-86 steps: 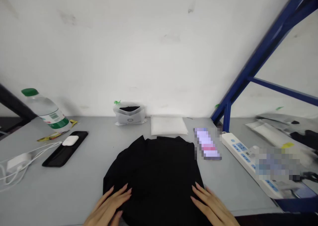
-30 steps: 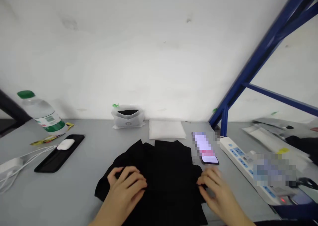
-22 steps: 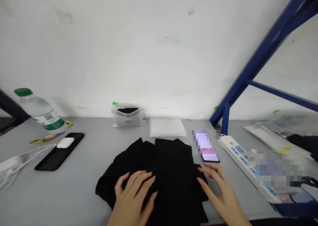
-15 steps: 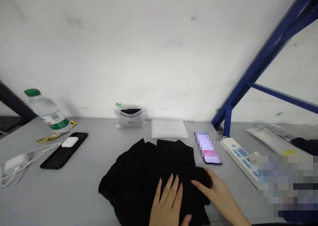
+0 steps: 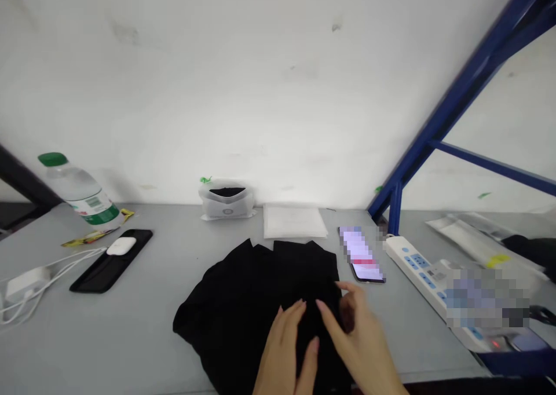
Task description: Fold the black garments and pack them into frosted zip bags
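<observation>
A black cloth garment lies spread with folds on the grey table at the front middle. My left hand rests on its right part, fingers together and slightly bent, thumb apart, holding nothing visible. Close beside it, my right hand is at the garment's right edge. Its thumb and fingers are bent around dark fabric there; the fingertips are partly hidden against the black cloth.
On the grey table are a bottle, a black tray with a white case, white cables, a pouch, white packets, a phone and a power strip. A blue frame rises at right.
My right hand has moved left, bringing the garment's right part inward over the rest. My left hand's fingers have drawn closer together. The view has shifted slightly.
</observation>
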### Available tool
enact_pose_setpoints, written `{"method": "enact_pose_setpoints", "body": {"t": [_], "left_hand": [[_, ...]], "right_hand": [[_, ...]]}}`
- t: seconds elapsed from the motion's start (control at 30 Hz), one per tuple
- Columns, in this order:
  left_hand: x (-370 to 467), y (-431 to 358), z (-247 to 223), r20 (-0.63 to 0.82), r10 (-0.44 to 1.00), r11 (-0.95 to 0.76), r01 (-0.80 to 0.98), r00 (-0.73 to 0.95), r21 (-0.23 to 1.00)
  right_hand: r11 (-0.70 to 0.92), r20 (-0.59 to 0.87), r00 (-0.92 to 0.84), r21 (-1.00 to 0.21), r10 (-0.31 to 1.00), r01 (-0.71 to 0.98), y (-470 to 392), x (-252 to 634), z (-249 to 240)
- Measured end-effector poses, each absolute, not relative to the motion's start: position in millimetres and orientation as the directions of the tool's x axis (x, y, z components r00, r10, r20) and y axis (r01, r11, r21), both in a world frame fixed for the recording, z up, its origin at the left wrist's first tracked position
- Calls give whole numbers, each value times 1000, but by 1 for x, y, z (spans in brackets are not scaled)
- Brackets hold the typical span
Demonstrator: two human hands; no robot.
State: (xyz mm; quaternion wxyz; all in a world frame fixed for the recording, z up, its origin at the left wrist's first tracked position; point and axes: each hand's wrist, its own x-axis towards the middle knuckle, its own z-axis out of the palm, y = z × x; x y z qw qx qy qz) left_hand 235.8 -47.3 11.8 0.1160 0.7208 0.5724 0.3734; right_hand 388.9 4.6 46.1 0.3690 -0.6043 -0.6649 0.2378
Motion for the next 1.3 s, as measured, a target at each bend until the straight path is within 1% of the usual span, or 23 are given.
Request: {"method": "enact_pose_setpoints", "body": {"t": [0.07,0.13,0.2,0.3,0.37,0.4,0.43,0.5,0.53,0.6,0.7,0.8,0.9,1.0,1.03,1.1,1.17,1.2,1.23,1.3], "left_hand": [[232,-51,15,379,920,-208,694,-101,689],[228,-53,17,397,903,-172,707,-164,686],[224,-52,16,454,882,-202,768,-127,608],[220,-49,9,533,845,-292,862,30,415],[218,-47,3,569,816,-314,904,102,289],[217,-47,0,581,805,-314,918,121,244],[216,-47,-3,590,797,-312,926,134,211],[215,-47,-5,593,791,-316,931,151,185],[214,-47,-4,592,791,-319,930,155,184],[214,-47,0,594,789,-330,924,158,193],[222,-47,10,584,797,-355,901,152,250],[239,-45,11,580,803,-372,875,136,309],[257,-41,-1,616,775,-384,879,141,281],[264,-37,-13,646,744,-397,891,172,220],[264,-36,-15,648,740,-403,892,183,208],[260,-36,-15,642,737,-420,888,211,190],[249,-40,-10,632,739,-434,883,235,178],[241,-44,-6,626,748,-420,888,222,187],[231,-48,-3,619,766,-377,901,175,212],[205,-59,4,588,808,-196,932,-23,306]], "right_hand": [[257,236,-117,-744,965,617,2,375,48],[356,256,-248,-710,934,607,-2,365,49],[435,270,-348,-674,898,597,-5,362,48],[511,292,-430,-627,854,589,-5,367,41],[505,315,-398,-607,862,613,-3,374,33],[473,329,-340,-596,881,649,-2,377,28],[425,342,-266,-581,901,694,-1,379,24],[325,351,-140,-551,926,769,0,382,18],[295,338,-116,-543,934,786,1,383,18],[276,285,-131,-564,950,778,0,384,21],[229,206,-118,-674,971,702,-1,390,31],[120,150,-8,-761,989,637,0,401,32],[38,130,131,-838,983,545,0,402,19],[68,179,216,-896,960,439,-6,388,7],[99,212,216,-892,953,441,-9,381,4],[199,307,146,-845,940,496,-14,370,2],[341,422,15,-753,906,563,-19,362,2],[407,472,-48,-698,880,589,-20,358,2],[454,512,-92,-646,854,614,-21,355,1],[494,556,-136,-568,820,658,-22,349,-3]]}}
